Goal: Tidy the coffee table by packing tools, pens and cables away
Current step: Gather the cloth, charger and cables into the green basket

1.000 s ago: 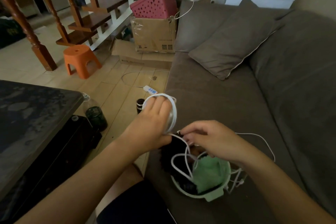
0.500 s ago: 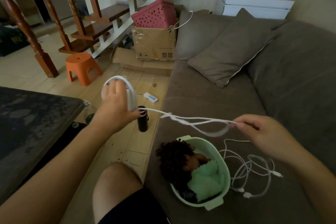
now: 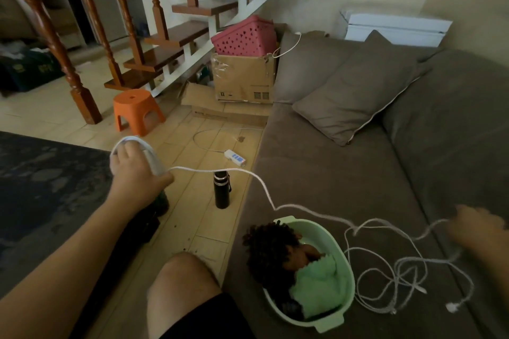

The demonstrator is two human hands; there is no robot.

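Left hand (image 3: 135, 173): grips the white cable (image 3: 153, 158) coiled round its fingers, centre left.
Right hand (image 3: 479, 228): blurred at the right edge; perhaps gripping the cable, I cannot tell.
Cable: thin, limp; slack span to tangled loops on the sofa (image 3: 344, 173), lower right.
Risk: pulling could knot the tangle or snag the basin (image 3: 329, 322) rim.
Textures: sofa soft fabric; basin smooth round plastic.
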